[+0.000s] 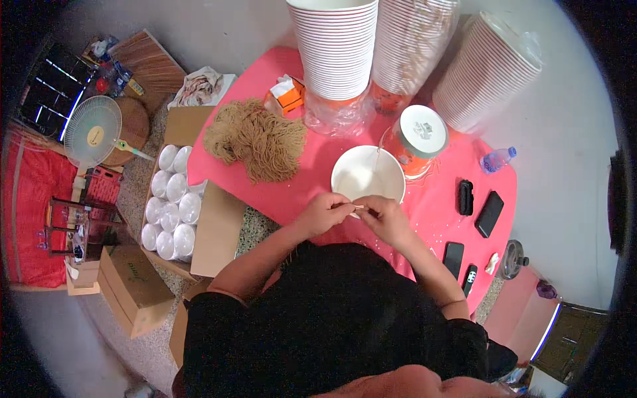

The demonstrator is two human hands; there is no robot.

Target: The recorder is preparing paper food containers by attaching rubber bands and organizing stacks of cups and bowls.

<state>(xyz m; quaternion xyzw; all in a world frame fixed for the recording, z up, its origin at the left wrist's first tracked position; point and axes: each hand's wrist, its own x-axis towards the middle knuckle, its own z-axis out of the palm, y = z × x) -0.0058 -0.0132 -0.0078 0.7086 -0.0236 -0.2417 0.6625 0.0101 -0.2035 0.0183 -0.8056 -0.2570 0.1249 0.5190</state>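
Pale wall [206,40] behind, speckled floor [259,229] at left, table spread with a pink cloth [285,199].

Pose: left forearm angles up and inward from the lower left, elbow bent; left hand [326,215] has its back up, fingers curled toward the middle. Right forearm mirrors it from the lower right; right hand [386,220] is bent inward, fingers folded. The 2 sets of fingertips nearly meet above the near rim of a white round tub [361,176].

Materials, left to right: fan [94,134] with a round wire guard; open cardboard carton [219,229] packed with rounded white pieces [170,215], glossy as if under clear film; loose, matted heap of tan strands [255,142]; orange box [290,99] with white tissue; 3 tall stacks of nested white tubs [335,50], ribbed by their rims, partly in crinkled plastic; upturned orange tub [423,131] with a smooth white base; small clear bottle [497,160] lying on its side; black phone-shaped slab [490,214].

Grip: left thumb and fingertips pinched on a small pale strip [359,206]; right fingertips closed in at its other end, also pinching. Strip sits between the hands, at the tub's near edge; its material too small to tell.
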